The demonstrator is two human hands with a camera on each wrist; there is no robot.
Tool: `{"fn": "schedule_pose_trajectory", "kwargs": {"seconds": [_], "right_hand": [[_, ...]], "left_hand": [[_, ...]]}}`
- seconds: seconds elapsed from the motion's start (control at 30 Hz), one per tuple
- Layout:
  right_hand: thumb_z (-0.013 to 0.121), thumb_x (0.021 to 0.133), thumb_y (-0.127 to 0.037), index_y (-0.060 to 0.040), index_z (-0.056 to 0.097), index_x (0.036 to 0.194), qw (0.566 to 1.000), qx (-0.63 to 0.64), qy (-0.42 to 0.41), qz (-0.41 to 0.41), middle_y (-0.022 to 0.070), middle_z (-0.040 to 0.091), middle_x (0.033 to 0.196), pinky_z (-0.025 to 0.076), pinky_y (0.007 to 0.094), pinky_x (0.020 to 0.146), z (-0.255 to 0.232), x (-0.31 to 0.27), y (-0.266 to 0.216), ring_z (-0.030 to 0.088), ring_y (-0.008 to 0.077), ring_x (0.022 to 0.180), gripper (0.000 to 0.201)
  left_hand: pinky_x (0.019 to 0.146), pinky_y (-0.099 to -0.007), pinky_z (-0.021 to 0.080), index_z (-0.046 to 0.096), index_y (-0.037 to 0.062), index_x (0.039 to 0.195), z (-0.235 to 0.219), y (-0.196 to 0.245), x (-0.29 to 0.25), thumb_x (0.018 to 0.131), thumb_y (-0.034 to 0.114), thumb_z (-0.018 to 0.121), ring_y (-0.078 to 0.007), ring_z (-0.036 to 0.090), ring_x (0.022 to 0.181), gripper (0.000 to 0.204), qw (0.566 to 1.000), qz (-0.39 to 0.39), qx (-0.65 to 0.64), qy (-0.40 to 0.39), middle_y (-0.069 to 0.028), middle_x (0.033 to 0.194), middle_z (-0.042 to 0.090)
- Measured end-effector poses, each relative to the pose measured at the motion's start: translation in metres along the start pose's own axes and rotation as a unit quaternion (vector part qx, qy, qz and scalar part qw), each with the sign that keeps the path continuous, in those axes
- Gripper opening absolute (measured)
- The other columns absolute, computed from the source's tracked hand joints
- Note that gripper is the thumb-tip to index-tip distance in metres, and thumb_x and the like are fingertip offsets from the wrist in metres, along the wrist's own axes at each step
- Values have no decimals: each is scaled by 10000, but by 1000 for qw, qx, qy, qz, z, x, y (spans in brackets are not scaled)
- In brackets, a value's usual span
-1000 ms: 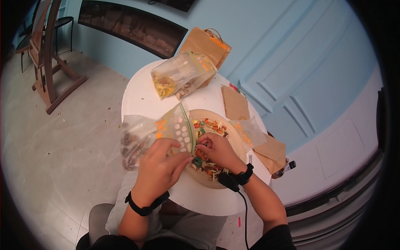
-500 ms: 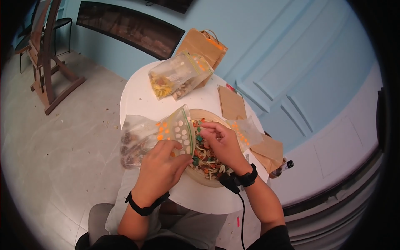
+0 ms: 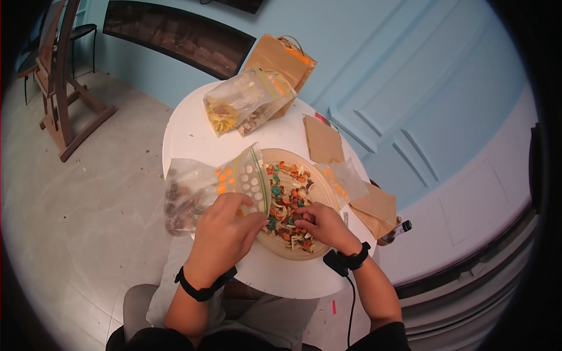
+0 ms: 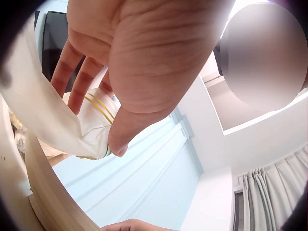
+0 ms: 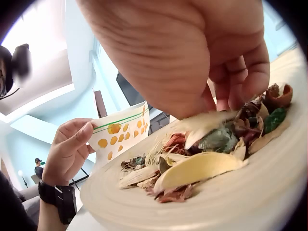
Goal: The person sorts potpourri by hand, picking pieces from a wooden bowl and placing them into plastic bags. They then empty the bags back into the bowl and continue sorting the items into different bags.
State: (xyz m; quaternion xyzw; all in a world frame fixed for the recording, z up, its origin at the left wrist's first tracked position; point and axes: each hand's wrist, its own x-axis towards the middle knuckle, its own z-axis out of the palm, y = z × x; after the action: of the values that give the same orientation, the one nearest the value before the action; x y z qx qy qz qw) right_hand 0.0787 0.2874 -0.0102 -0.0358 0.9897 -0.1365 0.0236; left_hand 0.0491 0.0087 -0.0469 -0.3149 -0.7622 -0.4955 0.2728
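My left hand (image 3: 225, 234) pinches the rim of a clear zip bag (image 3: 243, 175) with dotted print and a green seal line, thumb on the near side. Brown dried pieces fill the bag's far end. Beside it, a round wooden plate (image 3: 270, 157) carries a pile of potpourri (image 3: 285, 202) in orange, green, red and cream. Over the pile's right side, my right hand (image 3: 325, 225) reaches down, thumb and forefinger apart in the head view. In the right wrist view its fingertips sink among the pieces, partly hidden, close to a large pale yellow petal (image 5: 199, 172).
Two filled zip bags (image 3: 234, 102) lie at the table's back, before a paper carrier bag (image 3: 287, 61). Right of the plate are a flat bag with orange dots (image 3: 342, 181) and brown paper packets (image 3: 322, 139). A black cable (image 3: 351, 304) hangs from my right wrist.
My right hand has left the bag's mouth, lifted over the plate, then come down to the right side of the potpourri. The left hand keeps its grip on the bag.
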Motion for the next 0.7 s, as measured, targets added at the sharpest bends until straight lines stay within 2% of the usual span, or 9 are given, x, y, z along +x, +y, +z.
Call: {"fn": "schedule_pose_trajectory", "kwargs": {"seconds": [0.1,0.2,0.3,0.4,0.5,0.6,0.7], "right_hand": [[784,888,-197,-37,739,1106,1000,17,-18,-13,92,650,871,503,320,666,-1,6,1,604,198,716,274],[769,893,-166,-30,731,1121,1000,29,6,-9,93,664,884,507,319,669,4,8,1,610,185,724,268],[718,914,-188,-66,720,1140,995,69,1,76,126,714,963,528,378,739,-3,6,-14,660,281,807,257],[723,908,-166,-69,688,1208,997,72,34,26,109,720,987,529,372,714,5,2,-7,653,262,755,318],[726,906,-143,-68,648,1280,995,80,7,65,94,716,1046,523,351,703,5,4,-5,646,217,746,390],[728,915,-125,-60,636,1297,990,113,68,45,82,685,1012,508,323,699,6,6,-5,612,178,730,399],[724,926,-109,-50,623,1297,984,94,147,-24,64,639,932,483,284,679,9,11,-6,565,151,700,389]], "left_hand": [[702,-379,545,767,115,879,-2,1,0,799,130,787,-274,640,922,84,1000,-7,2,-4,-73,1015,626],[701,-378,546,767,117,878,-3,1,0,799,129,786,-271,640,922,82,1000,-13,0,-6,-70,1014,626],[700,-377,545,767,118,880,-2,1,0,798,128,785,-269,640,922,84,1000,-15,-5,-6,-69,1015,627],[701,-378,544,768,120,884,-1,1,1,796,129,787,-269,641,922,90,1000,-13,-7,-9,-68,1018,628],[668,-370,533,779,121,875,1,1,1,785,145,818,-260,653,876,101,1000,-12,-8,-4,-65,1009,643],[652,-364,530,784,120,868,1,-4,-1,778,152,833,-260,660,862,107,1000,-1,-11,10,-69,1010,653],[661,-365,534,785,120,865,0,-7,-1,777,150,831,-265,662,876,104,1000,6,-10,10,-75,1015,655]]}}
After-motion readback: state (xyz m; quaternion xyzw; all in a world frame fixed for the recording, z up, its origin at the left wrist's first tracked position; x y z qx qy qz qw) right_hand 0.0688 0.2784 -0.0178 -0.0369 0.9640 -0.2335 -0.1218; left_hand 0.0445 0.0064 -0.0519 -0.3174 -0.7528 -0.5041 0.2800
